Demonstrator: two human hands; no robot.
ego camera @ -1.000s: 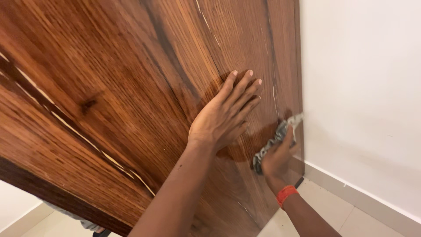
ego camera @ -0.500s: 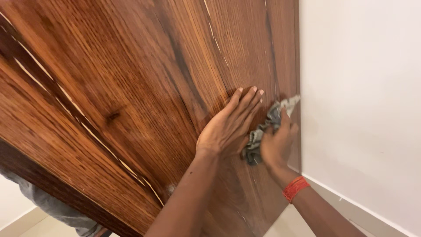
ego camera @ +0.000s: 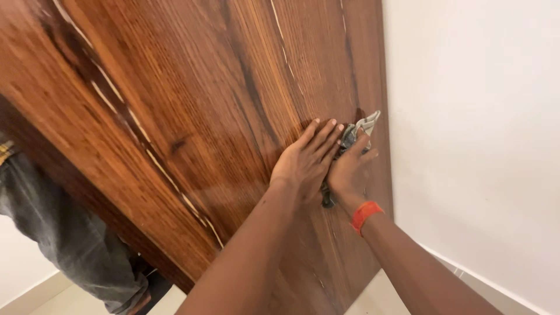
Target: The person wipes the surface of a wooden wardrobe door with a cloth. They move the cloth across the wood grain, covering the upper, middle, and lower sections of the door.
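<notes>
A large brown wooden panel with dark grain and pale streaks fills most of the view. My left hand lies flat on its surface, fingers together and pointing up. Right beside it, my right hand presses a crumpled grey cloth against the wood near the panel's right edge. The cloth sticks out above my fingers. An orange band circles my right wrist.
A white wall stands just right of the panel, with a pale skirting strip and light floor tiles below. At the lower left, another person's leg in grey trousers shows behind the panel.
My right hand has slid the cloth upward along the panel's right edge, and my left hand has moved up with it. The two hands are now side by side.
</notes>
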